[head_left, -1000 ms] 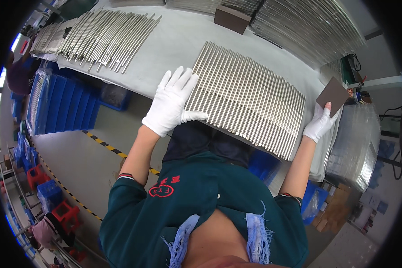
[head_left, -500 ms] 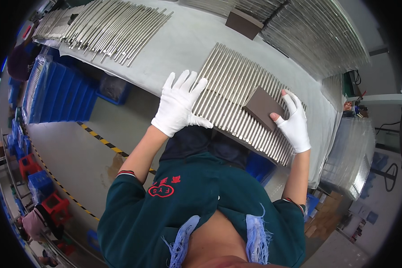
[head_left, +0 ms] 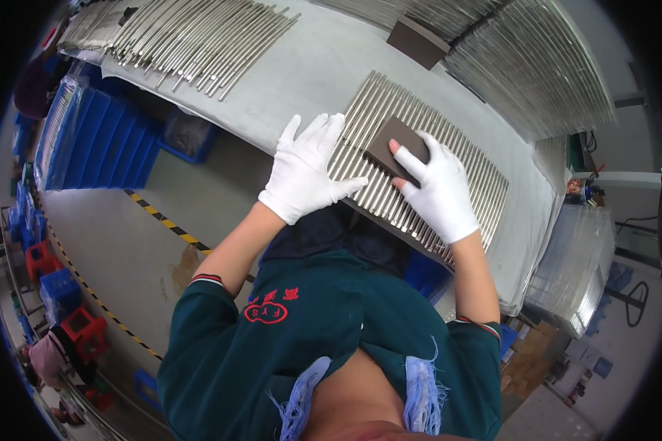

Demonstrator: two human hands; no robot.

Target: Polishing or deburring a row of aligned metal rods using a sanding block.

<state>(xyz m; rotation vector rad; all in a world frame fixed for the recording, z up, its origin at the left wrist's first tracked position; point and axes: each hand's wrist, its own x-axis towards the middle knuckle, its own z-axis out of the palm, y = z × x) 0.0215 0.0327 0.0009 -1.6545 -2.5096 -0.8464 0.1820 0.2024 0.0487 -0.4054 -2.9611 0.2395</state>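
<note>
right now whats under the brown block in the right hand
The brown block lies on the row of metal rods, pressed by the right hand. The rods directly beneath it are covered; the grey table sheet lies under them.

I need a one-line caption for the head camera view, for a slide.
Gloved left hand lies flat on a row of metal rods while the right hand presses a brown sanding block onto them.

A second batch of metal rods (head_left: 191,33) lies at the upper left of the grey table (head_left: 324,66), another brown block (head_left: 417,42) sits near the top centre, blue crates (head_left: 88,140) stand at left, and yellow-black floor tape (head_left: 162,217) crosses below.
</note>
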